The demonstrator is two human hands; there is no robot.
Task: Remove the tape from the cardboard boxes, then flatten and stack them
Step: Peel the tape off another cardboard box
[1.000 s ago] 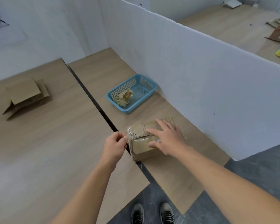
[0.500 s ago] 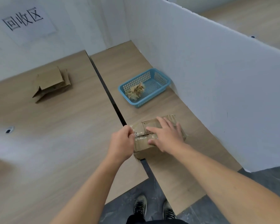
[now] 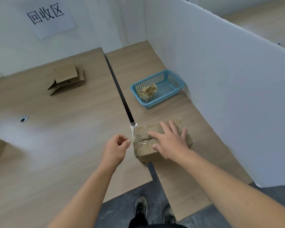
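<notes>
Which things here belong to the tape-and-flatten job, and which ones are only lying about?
Job: cardboard box, clear tape, flattened boxes, blue basket holding crumpled tape.
Lying about: paper sign, table hole, white partition.

We saw two wooden tables side by side. The left table point(image 3: 59, 162) and the right table point(image 3: 138, 63) had a thin dark gap point(image 3: 115, 79) between them. A small round hole point(image 3: 23, 119) sat near the left table's left edge, and bright light shone on the wood beside it. A white wall point(image 3: 97, 22) stood behind the tables, with a paper sign point(image 3: 49, 18) on it. A tall white board point(image 3: 220, 79) ran along the right table's right edge. The floor point(image 3: 118, 211) was dark grey stone.
</notes>
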